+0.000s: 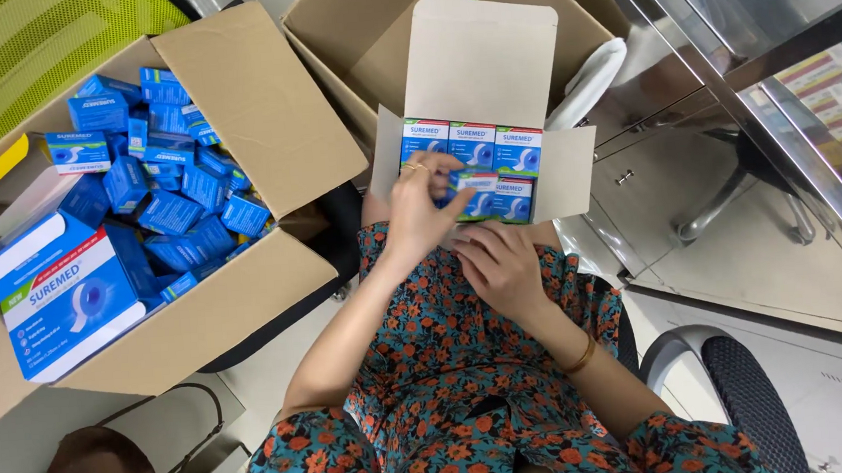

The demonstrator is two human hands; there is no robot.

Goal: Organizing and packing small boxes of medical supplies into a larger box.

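The left hand (pixel 417 210) has its grip closed narrowly on a small blue-and-white cardboard packet (pixel 477 182) inside the open white carton (pixel 477 65) resting on the lap, with more such packets in a row just beyond the fingertips. The right hand (pixel 502 265) lies just below it, fingers flat against the carton's near side, its grip open and holding nothing. Well off to the left of both hands stands a large brown cardboard box (pixel 264 109) heaped with loose blue packets (pixel 170 185).
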